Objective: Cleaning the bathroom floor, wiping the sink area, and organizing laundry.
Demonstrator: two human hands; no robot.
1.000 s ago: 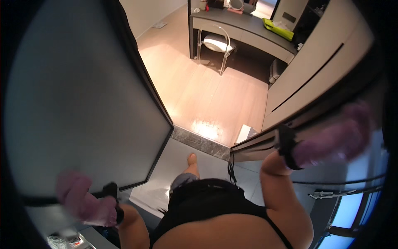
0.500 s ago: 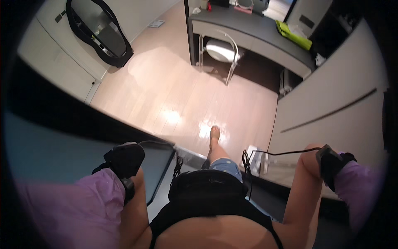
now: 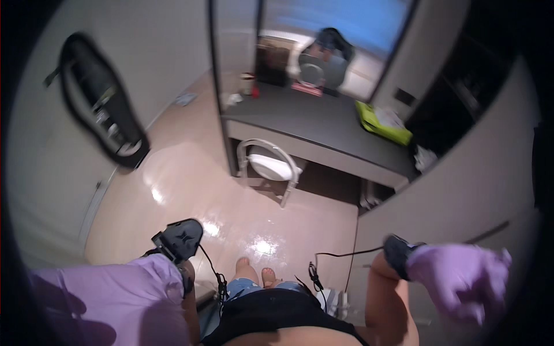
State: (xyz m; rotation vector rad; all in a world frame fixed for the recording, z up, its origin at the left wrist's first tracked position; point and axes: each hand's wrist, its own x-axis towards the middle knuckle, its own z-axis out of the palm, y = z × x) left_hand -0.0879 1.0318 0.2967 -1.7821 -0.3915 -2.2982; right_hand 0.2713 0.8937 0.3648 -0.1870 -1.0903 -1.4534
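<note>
Both my hands wear purple gloves, with a black device strapped at each wrist and a cable running from it. My left hand (image 3: 95, 300) is raised at the lower left, near the lens. Its fingers fade into shadow at the picture's dark rim, so their pose is unclear. Out to the lower right, my right hand (image 3: 459, 279) hangs in front of the pale cabinet front (image 3: 427, 230). Its fingers look loosely bent and apart, somewhat blurred, with no object visible in them. A dark wrist device (image 3: 180, 237) sits on the left arm.
Ahead is a grey-topped desk (image 3: 300, 118) bearing a round mirror (image 3: 311, 75) and a bright green package (image 3: 384, 122). A white chair with a clear frame (image 3: 271, 167) stands before it. A black-framed wavy mirror (image 3: 109, 109) leans at the left wall. My bare feet (image 3: 268, 275) are on the pale floor.
My view has tilted up and turned, bringing more of the desk into sight. Both feet now show on the floor. My right gloved hand has come further into view.
</note>
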